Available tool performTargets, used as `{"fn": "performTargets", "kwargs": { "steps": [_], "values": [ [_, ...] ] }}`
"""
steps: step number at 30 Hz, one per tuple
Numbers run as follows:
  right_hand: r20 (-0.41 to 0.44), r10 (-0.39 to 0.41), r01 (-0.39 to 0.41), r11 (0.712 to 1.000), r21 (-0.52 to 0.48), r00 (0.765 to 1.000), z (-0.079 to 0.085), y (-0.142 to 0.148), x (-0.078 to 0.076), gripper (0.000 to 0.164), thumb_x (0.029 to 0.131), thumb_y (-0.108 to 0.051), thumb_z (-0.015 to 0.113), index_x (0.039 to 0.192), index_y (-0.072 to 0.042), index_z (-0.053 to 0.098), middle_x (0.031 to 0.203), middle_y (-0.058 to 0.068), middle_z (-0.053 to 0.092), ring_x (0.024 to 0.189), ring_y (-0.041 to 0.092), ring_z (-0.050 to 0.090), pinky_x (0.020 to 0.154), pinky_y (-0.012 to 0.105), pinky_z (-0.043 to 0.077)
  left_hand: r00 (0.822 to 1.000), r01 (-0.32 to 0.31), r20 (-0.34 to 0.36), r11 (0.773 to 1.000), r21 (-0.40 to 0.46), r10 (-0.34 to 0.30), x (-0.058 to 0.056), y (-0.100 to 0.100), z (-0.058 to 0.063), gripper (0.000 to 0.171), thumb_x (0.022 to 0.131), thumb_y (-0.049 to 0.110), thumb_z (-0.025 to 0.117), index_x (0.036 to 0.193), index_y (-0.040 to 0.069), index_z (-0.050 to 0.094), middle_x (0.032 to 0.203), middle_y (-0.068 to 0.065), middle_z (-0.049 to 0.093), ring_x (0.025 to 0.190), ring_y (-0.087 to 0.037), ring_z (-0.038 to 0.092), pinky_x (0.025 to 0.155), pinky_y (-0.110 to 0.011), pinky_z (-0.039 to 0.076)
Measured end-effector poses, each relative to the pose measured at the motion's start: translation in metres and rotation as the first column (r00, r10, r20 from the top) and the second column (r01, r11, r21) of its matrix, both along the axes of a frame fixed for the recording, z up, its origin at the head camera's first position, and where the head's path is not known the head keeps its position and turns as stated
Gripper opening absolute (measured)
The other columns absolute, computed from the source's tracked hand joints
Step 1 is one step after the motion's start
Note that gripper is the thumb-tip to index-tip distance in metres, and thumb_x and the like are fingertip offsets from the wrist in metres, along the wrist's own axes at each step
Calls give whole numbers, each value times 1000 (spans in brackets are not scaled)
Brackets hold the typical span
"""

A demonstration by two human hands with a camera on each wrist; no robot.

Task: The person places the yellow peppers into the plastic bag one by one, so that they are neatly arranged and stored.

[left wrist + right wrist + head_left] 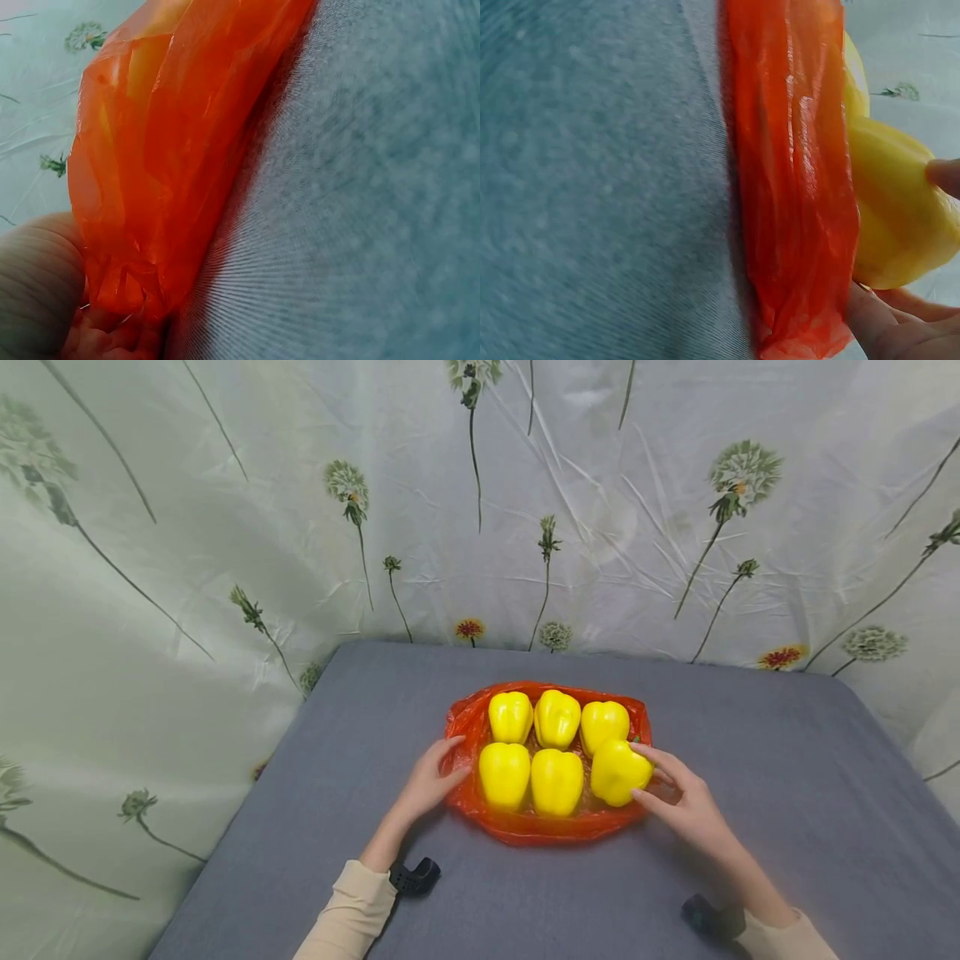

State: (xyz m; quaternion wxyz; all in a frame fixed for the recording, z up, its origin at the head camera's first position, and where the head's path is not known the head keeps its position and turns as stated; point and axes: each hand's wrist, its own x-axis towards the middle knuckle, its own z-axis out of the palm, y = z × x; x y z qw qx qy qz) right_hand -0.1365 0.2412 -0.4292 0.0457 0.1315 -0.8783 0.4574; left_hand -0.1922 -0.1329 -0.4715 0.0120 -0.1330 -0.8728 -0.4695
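Note:
An opened red plastic bag (517,835) lies on the table with several yellow bell peppers in it, in two rows. My left hand (431,783) holds the bag's left edge, and in the left wrist view the crumpled film (142,277) runs between thumb and fingers. At the bag's right end, my right hand (690,806) grips the front-right yellow bell pepper (618,774) between thumb and fingers. This pepper is tilted and overlaps the one behind it (604,724). In the right wrist view, the bag's side (795,187) hides part of the gripped pepper (900,202).
A grey cloth-covered table (525,910) spreads out around the bag. Behind it and to the left hangs a pale curtain (450,560) printed with dandelions. Each wrist wears a dark camera mount, such as the left one (416,877).

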Motion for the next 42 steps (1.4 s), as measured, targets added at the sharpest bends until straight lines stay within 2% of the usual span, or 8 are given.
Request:
{"fn": "performTargets", "kwargs": {
  "steps": [7, 13, 15, 22, 28, 34, 36, 42],
  "values": [
    [38, 74, -75, 997, 22, 997, -2, -4, -1, 55, 87, -22, 65, 138, -26, 44, 137, 4, 48, 103, -11, 50, 84, 37, 56, 999, 15, -35, 1000, 9, -14, 2, 2, 2, 48, 90, 22, 60, 134, 9, 49, 132, -16, 54, 121, -33, 51, 104, -53, 40],
    [166, 118, -124, 992, 26, 979, -1, -1, -3, 54, 90, -30, 61, 140, -29, 41, 141, 7, 46, 105, -4, 54, 84, 22, 54, 999, 15, -31, 1000, 19, -15, 2, 3, 3, 48, 90, 22, 61, 134, 9, 49, 132, -16, 53, 123, -33, 50, 105, -53, 39],
    [217, 134, -146, 989, 37, 967, 0, 1, -5, 54, 90, -32, 60, 141, -30, 39, 142, 8, 46, 108, 2, 54, 87, 23, 51, 1000, 12, -26, 1000, 23, -12, 3, 4, 4, 48, 90, 22, 61, 134, 10, 49, 132, -16, 53, 123, -32, 49, 105, -53, 39],
    [382, 185, -226, 972, 64, 905, 6, 7, -11, 57, 92, -39, 54, 144, -34, 31, 149, 14, 37, 129, 36, 37, 98, 65, 36, 1000, 13, -14, 999, 32, -12, 2, 4, 4, 47, 89, 20, 61, 133, 10, 50, 130, -15, 54, 120, -32, 51, 105, -52, 40],
    [500, 261, -310, 951, 15, 825, 12, 12, -21, 64, 94, -39, 49, 149, -27, 21, 155, 17, 22, 135, 41, 25, 102, 69, 27, 1000, 13, -16, 999, 30, -12, 3, 4, 4, 48, 89, 19, 62, 134, 10, 50, 131, -15, 54, 121, -32, 50, 104, -52, 41],
    [559, 299, -354, 935, -11, 773, 17, 13, -20, 69, 96, -39, 44, 152, -23, 7, 159, 15, 6, 141, 43, 12, 107, 71, 15, 1000, 15, -1, 1000, 12, -15, 4, 4, 2, 48, 90, 21, 60, 135, 10, 49, 133, -15, 53, 122, -32, 49, 104, -52, 41],
    [552, 298, -356, 935, -2, 779, 18, 12, -17, 69, 97, -39, 43, 152, -21, 5, 159, 15, 5, 142, 43, 11, 107, 71, 14, 1000, 15, 12, 1000, 8, -15, 3, 4, 1, 48, 90, 21, 60, 135, 11, 48, 134, -15, 52, 123, -32, 49, 105, -52, 40],
    [446, 233, -321, 938, 131, 864, 20, 10, -12, 63, 97, -40, 44, 151, -22, 17, 155, 19, 22, 137, 44, 27, 103, 68, 28, 999, 8, 32, 1000, 7, -8, 2, 3, 2, 49, 90, 23, 60, 136, 14, 48, 136, -13, 51, 124, -30, 49, 105, -52, 41]
  ]
}}
